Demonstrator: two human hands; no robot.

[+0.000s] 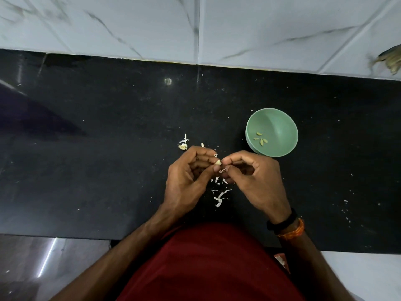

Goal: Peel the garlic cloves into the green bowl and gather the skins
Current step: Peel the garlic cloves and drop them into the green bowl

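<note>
Left hand (pixel 191 170) pinches clove (pixel 218 162), right hand (pixel 249 170) pinches its skin; green bowl (pixel 282 127) just beyond right hand, nearer bench's back edge.

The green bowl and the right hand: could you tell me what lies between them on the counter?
In the head view, only bare black countertop shows between the green bowl and the right hand.

Black polished bench (pixel 108 131), dusted with pale specks. White marble-veined wall tiles (pixel 282 29) behind it, one vertical grout line. Blurred brownish object (pixel 390 59) at the far right edge, unidentifiable. Black band (pixel 282 220) and orange thread (pixel 293 230) on one wrist. Red garment (pixel 212 263) below.
</note>
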